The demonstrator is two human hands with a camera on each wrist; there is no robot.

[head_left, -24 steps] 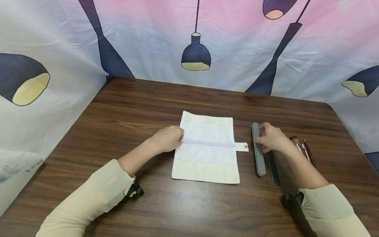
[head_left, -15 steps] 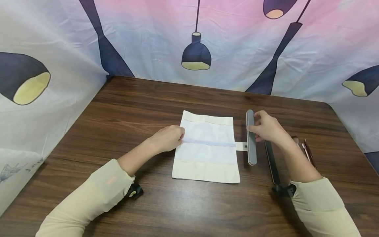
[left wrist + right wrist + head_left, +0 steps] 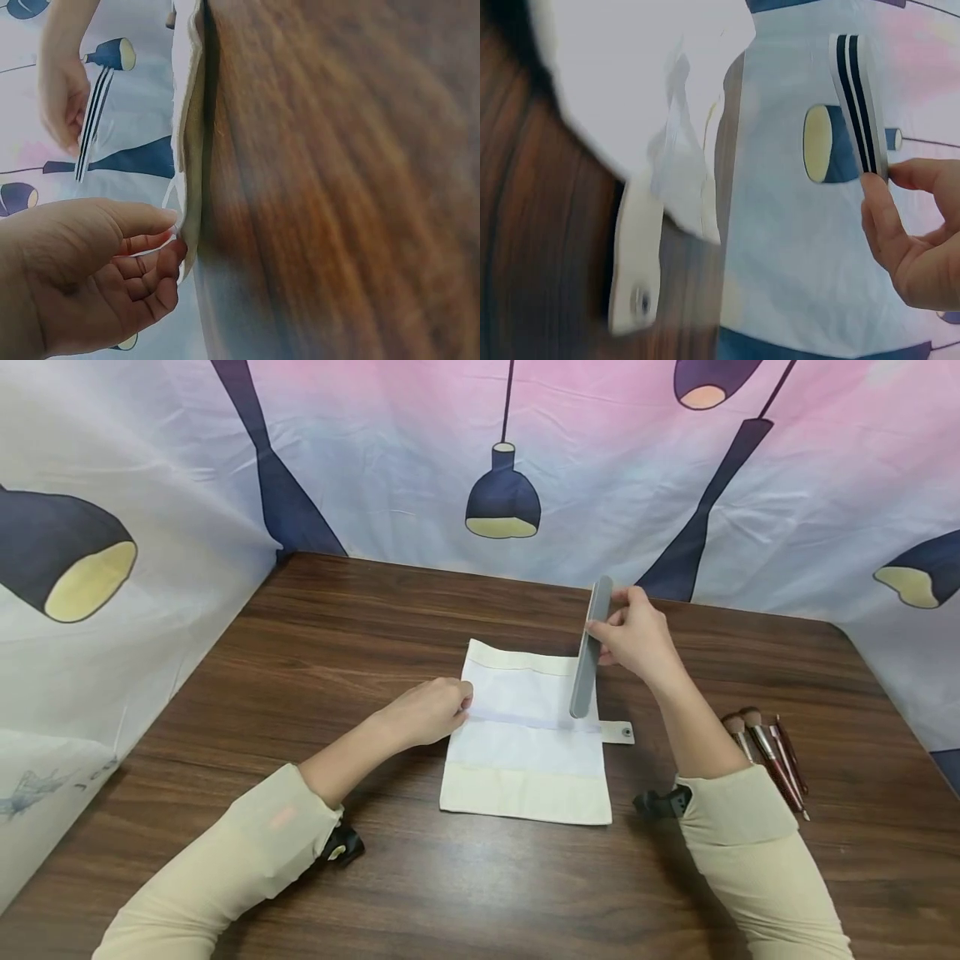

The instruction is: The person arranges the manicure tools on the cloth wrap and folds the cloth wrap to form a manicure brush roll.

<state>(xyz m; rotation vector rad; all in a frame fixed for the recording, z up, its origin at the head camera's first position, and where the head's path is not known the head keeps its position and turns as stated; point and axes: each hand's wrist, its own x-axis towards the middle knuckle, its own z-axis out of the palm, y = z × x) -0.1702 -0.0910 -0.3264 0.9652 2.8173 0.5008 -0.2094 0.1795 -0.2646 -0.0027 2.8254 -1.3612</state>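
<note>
A cream and white cloth roll-up case [image 3: 525, 793] lies spread on the table, a snap strap [image 3: 618, 732] sticking out from its right side. My left hand [image 3: 431, 710] pinches its left edge; in the left wrist view, thumb and fingertips [image 3: 169, 221] meet at the fabric. My right hand [image 3: 637, 631] holds a stack of grey nail files [image 3: 591, 647] between thumb and fingers, raised and tilted above the case's upper right part. Edge-on in the right wrist view, the nail files [image 3: 859, 105] show black stripes between grey layers.
Several makeup brushes [image 3: 765, 743] with reddish handles lie right of my right forearm. The brown wooden table [image 3: 360, 643] reaches back to a fabric backdrop [image 3: 405, 468] printed with lamps. Dark wrist cameras sit at both cuffs.
My right hand has lifted the nail files from the table and carried them left and away from me, over the case. The left hand stays at the case's edge.
</note>
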